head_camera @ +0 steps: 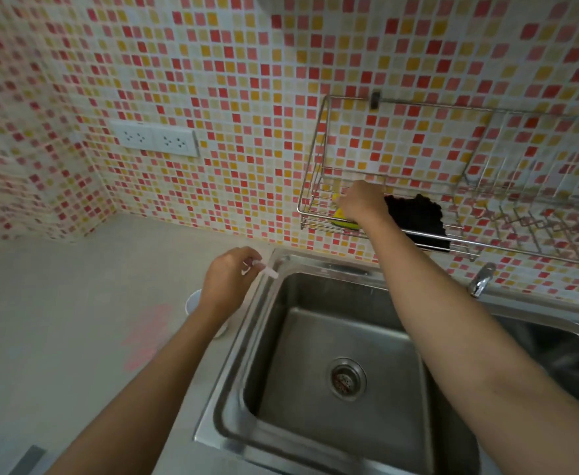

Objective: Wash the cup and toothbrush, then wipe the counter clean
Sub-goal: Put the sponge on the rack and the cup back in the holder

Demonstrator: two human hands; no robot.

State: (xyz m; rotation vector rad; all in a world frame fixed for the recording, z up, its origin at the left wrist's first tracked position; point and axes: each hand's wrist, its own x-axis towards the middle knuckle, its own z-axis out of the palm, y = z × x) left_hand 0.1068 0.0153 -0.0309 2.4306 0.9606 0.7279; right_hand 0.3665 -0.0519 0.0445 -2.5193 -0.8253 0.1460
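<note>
Mid-frame, the left grip (233, 272) pinches the toothbrush (270, 271), long axis pointing right over the sink (233, 337) rim, cup (193, 301) on the bench (75, 320) under that wrist; the right grip (358, 202), higher right, clasps the rack's sponge (344, 222).
</note>
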